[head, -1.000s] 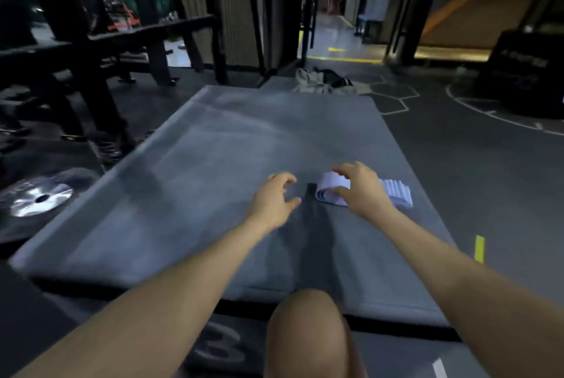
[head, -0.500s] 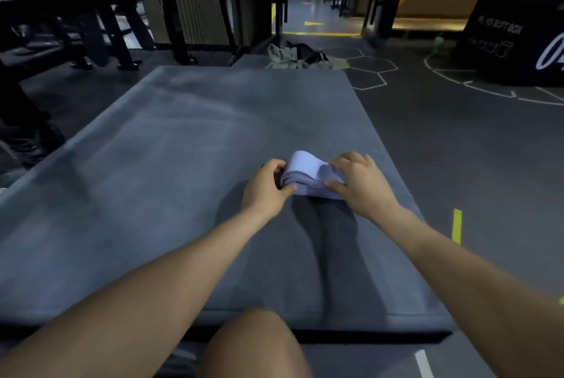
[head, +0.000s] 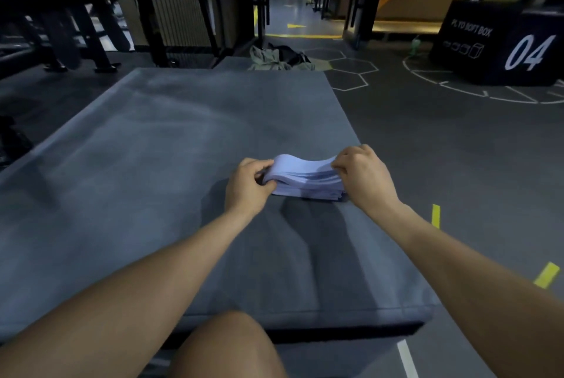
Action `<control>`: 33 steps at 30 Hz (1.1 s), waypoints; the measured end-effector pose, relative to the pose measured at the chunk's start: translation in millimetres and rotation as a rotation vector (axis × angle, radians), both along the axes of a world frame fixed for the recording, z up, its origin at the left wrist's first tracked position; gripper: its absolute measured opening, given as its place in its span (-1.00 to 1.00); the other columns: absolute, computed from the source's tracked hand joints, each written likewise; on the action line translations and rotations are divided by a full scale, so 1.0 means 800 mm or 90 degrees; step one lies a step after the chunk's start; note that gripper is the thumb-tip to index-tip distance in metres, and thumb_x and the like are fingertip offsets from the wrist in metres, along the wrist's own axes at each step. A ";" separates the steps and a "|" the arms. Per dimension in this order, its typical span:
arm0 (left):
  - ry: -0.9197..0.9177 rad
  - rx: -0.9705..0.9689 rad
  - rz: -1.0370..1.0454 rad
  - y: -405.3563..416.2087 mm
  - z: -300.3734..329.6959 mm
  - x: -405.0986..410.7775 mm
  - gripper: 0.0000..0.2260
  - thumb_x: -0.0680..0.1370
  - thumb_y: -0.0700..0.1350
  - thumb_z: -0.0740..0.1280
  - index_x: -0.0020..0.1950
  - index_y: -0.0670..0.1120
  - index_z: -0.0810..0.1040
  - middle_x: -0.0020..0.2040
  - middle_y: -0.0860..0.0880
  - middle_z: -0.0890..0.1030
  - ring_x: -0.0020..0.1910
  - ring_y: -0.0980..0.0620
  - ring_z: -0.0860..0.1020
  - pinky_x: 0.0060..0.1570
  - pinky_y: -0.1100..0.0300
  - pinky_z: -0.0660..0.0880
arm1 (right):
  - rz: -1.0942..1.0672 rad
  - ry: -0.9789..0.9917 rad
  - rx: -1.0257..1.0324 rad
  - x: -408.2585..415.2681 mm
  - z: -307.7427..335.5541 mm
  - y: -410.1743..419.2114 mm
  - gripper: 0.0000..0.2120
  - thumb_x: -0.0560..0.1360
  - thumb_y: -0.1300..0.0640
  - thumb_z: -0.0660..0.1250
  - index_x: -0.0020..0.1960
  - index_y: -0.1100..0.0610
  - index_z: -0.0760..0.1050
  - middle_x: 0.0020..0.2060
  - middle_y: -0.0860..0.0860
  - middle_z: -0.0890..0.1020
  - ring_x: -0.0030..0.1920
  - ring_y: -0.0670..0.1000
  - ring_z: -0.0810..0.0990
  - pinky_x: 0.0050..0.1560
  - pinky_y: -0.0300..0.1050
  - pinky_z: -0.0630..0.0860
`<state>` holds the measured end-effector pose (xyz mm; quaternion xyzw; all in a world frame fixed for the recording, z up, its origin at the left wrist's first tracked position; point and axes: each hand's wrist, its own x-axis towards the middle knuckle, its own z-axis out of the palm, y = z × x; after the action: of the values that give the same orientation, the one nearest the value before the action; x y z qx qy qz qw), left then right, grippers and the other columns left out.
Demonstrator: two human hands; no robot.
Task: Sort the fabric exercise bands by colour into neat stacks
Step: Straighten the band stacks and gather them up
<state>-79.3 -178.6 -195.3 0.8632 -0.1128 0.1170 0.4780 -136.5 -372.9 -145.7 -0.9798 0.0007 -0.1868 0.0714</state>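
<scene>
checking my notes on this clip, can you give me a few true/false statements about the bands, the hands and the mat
1. Both hands hold the stack of lilac bands. True: the left hand grips one end, the right hand the other.
2. The stack sits on a grey mat. True.
3. Bands of several colours lie spread over the mat. False: only the one lilac stack shows.
4. The black box marked 04 stands on the mat. False: it stands on the floor, far right.
5. The stack's top lies perfectly flat. False: the top band bulges up near the left hand.
</scene>
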 end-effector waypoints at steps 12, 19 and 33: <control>0.007 0.027 -0.043 0.004 0.001 0.007 -0.66 0.42 -0.29 0.41 0.18 -0.11 0.60 -0.01 0.05 0.48 -0.05 0.02 0.55 0.01 0.24 0.46 | 0.146 0.045 0.043 0.018 -0.009 0.060 -0.59 0.45 0.14 0.35 0.28 0.17 0.41 0.18 0.09 0.46 0.18 0.12 0.38 0.09 -0.15 0.26; -0.003 0.024 -0.076 0.010 0.005 0.012 -0.68 0.41 -0.27 0.45 0.16 -0.17 0.61 -0.02 0.05 0.48 -0.07 0.03 0.55 0.03 0.21 0.48 | 0.142 0.061 0.065 0.042 -0.017 0.077 -0.46 0.35 -0.03 0.47 0.18 0.22 0.38 0.11 0.13 0.42 0.11 0.14 0.39 0.09 -0.05 0.35; -0.002 0.101 -0.103 0.004 0.023 0.026 -0.65 0.37 -0.29 0.44 0.15 -0.14 0.62 -0.07 -0.05 0.48 -0.14 -0.01 0.52 -0.02 0.15 0.46 | 0.108 -0.018 -0.082 0.046 -0.015 0.062 -0.80 0.34 0.29 0.33 -0.04 0.25 0.47 -0.07 0.17 0.52 -0.08 0.22 0.51 -0.34 -0.07 0.19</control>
<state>-58.9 -175.0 -176.9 0.8863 -0.1919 0.0700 0.4156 -99.6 -323.0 -158.0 -0.9761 -0.0957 -0.1939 0.0235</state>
